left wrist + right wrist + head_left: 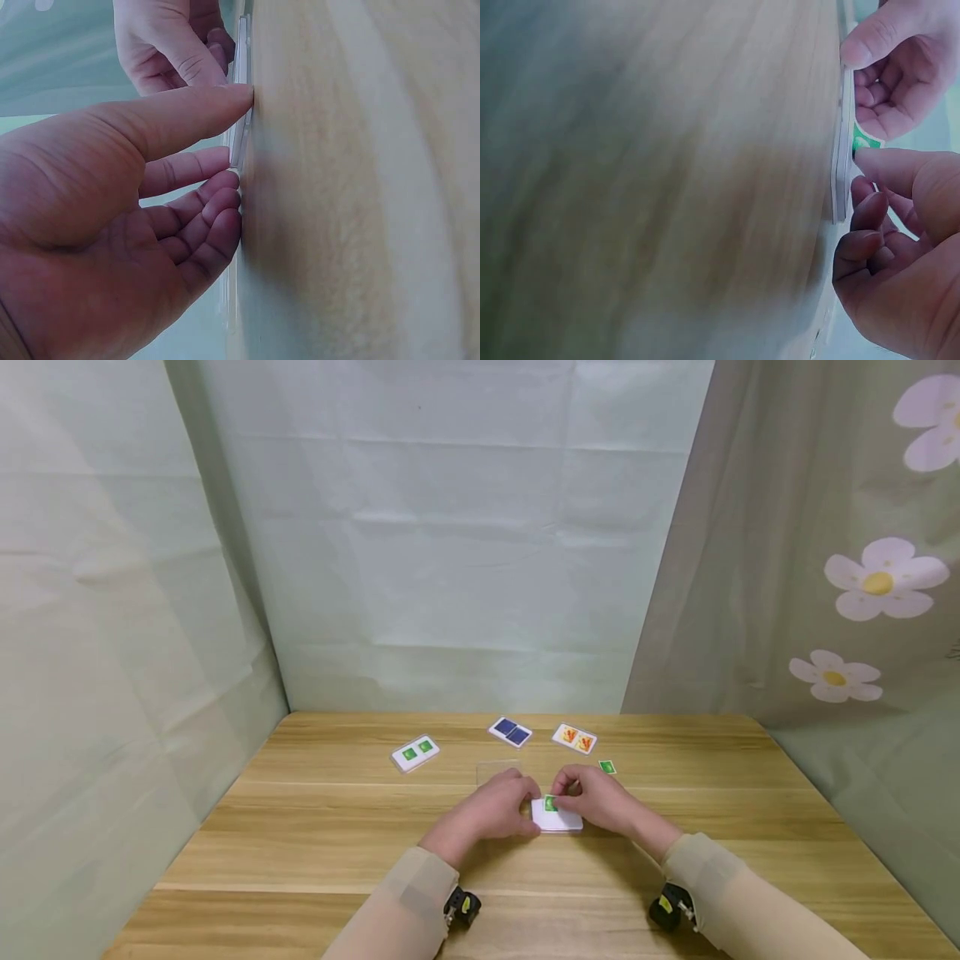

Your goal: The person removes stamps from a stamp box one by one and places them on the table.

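A white rectangular card (557,823), fairly thick at its edge in the right wrist view, lies on the table in front of me. My left hand (497,806) holds its left end, thumb at the near edge and forefinger at the far one. Between thumb and forefinger my right hand (602,799) pinches a small green picture square (865,139) over the card's upper left part. The fingers partly cover that square in the head view. Whether it lies flat on the card I cannot tell.
Behind the left hand lies a clear sheet (491,770). Farther back are a card with two green squares (405,763), one with dark blue squares (511,732) and one with orange pictures (574,738). A loose green square (607,767) lies beyond the right hand.
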The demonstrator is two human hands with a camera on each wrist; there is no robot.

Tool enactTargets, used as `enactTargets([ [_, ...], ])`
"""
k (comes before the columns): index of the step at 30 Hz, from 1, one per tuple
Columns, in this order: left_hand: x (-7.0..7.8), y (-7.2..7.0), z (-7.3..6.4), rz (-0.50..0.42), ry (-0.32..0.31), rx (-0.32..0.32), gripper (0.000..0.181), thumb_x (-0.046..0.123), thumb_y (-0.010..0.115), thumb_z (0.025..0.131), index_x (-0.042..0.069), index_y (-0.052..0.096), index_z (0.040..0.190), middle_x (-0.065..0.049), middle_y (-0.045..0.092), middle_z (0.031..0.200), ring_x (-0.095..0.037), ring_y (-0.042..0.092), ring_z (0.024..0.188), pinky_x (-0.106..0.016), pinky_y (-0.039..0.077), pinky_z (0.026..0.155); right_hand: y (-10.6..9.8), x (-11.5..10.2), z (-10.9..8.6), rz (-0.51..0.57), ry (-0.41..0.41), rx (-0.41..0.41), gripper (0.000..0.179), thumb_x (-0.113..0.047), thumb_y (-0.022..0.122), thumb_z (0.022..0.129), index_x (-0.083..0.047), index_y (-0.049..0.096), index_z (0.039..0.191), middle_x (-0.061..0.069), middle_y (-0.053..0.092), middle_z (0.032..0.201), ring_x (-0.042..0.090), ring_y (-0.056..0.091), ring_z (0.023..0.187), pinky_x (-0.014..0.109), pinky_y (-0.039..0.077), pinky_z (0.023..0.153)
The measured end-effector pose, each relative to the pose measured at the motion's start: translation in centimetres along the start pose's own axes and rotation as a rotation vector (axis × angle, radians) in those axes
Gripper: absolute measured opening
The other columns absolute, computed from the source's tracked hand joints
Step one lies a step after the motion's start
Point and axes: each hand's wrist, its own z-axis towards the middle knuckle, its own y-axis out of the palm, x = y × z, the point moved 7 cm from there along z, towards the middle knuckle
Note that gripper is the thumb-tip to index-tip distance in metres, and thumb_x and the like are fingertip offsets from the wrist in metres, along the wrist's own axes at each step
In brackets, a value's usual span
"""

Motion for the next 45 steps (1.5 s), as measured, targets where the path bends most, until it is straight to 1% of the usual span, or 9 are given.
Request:
enactTargets([
  [8, 0.0, -0.1, 0.0, 0.006, -0.005, -0.001, 0.046, 0.022, 0.096, 0.088, 0.006, 0.076, 0.126, 0.000, 0.063, 0.109, -0.013, 0.053, 0.096, -0.028, 0.051, 0.089, -0.7, 0.0, -0.1, 0.006, -0.008, 0.022, 0.013, -0.004, 0.077, 0.103, -0.014, 0.070, 0.097, -0.002, 0.068, 0.094, 0.017, 0.059, 0.087, 0.029, 0.050, 0.073],
  [14, 0.0, -0.1, 0.0, 0.013, 0.002, 0.004, 0.045, 0.022, 0.096, 0.087, 0.006, 0.076, 0.124, 0.001, 0.062, 0.107, -0.013, 0.053, 0.095, -0.028, 0.050, 0.089, -1.3, 0.0, -0.4, 0.013, -0.034, 0.019, 0.004, -0.007, 0.076, 0.104, -0.007, 0.073, 0.101, -0.001, 0.069, 0.095, 0.018, 0.060, 0.088, 0.030, 0.052, 0.074],
  [18, 0.0, 0.0, 0.1, 0.014, 0.003, 0.006, 0.044, 0.022, 0.096, 0.088, 0.006, 0.076, 0.123, 0.001, 0.061, 0.107, -0.013, 0.053, 0.095, -0.028, 0.050, 0.089, -2.0, 0.1, -0.6, 0.020, -0.044, 0.034, 0.005, -0.008, 0.077, 0.103, -0.005, 0.074, 0.102, 0.000, 0.070, 0.096, 0.019, 0.060, 0.089, 0.031, 0.051, 0.075],
  [23, -0.1, 0.1, 0.1, 0.010, -0.007, -0.001, 0.044, 0.022, 0.096, 0.089, 0.007, 0.075, 0.125, 0.001, 0.061, 0.108, -0.013, 0.053, 0.095, -0.028, 0.050, 0.090, -2.8, 0.6, -0.8, 0.024, -0.025, 0.056, 0.003, -0.009, 0.077, 0.103, -0.007, 0.075, 0.104, 0.000, 0.071, 0.099, 0.019, 0.059, 0.090, 0.030, 0.050, 0.077],
  [28, -0.1, 0.1, 0.2, 0.016, -0.008, 0.000, 0.044, 0.022, 0.096, 0.088, 0.007, 0.076, 0.124, 0.001, 0.061, 0.107, -0.013, 0.053, 0.095, -0.028, 0.050, 0.089, -3.5, 0.9, -1.1, 0.014, -0.020, 0.068, 0.005, -0.013, 0.077, 0.104, -0.008, 0.076, 0.105, -0.001, 0.071, 0.100, 0.018, 0.060, 0.092, 0.033, 0.051, 0.080],
  [30, -0.1, 0.2, 0.2, 0.018, -0.009, 0.000, 0.044, 0.023, 0.096, 0.088, 0.007, 0.076, 0.125, 0.001, 0.061, 0.107, -0.013, 0.053, 0.095, -0.028, 0.050, 0.089, -3.8, 1.0, -1.3, 0.006, -0.020, 0.073, 0.005, -0.014, 0.077, 0.105, -0.009, 0.076, 0.105, -0.001, 0.071, 0.101, 0.018, 0.060, 0.093, 0.034, 0.051, 0.081],
  [37, -0.1, 0.2, 0.3, 0.026, -0.012, 0.002, 0.046, 0.023, 0.096, 0.088, 0.007, 0.076, 0.126, 0.001, 0.061, 0.108, -0.012, 0.053, 0.096, -0.028, 0.051, 0.091, -4.9, 1.9, -1.8, -0.018, 0.029, 0.113, 0.004, -0.012, 0.076, 0.105, -0.010, 0.075, 0.108, 0.001, 0.071, 0.102, 0.018, 0.060, 0.093, 0.035, 0.052, 0.082],
  [40, -0.1, 0.3, 0.3, 0.026, -0.010, 0.005, 0.046, 0.023, 0.096, 0.088, 0.007, 0.076, 0.125, 0.001, 0.061, 0.108, -0.013, 0.053, 0.096, -0.028, 0.050, 0.091, -5.3, 2.4, -1.9, -0.039, 0.032, 0.125, 0.004, -0.011, 0.077, 0.105, -0.010, 0.075, 0.108, 0.001, 0.071, 0.102, 0.019, 0.062, 0.093, 0.038, 0.053, 0.083],
  [45, -0.2, 0.3, 0.3, 0.021, -0.011, 0.007, 0.045, 0.023, 0.096, 0.088, 0.007, 0.076, 0.125, 0.001, 0.061, 0.109, -0.013, 0.053, 0.096, -0.029, 0.050, 0.092, -6.1, 2.9, -2.2, -0.068, 0.046, 0.137, 0.004, -0.013, 0.077, 0.105, -0.010, 0.075, 0.107, 0.002, 0.073, 0.103, 0.019, 0.064, 0.096, 0.039, 0.054, 0.085],
])
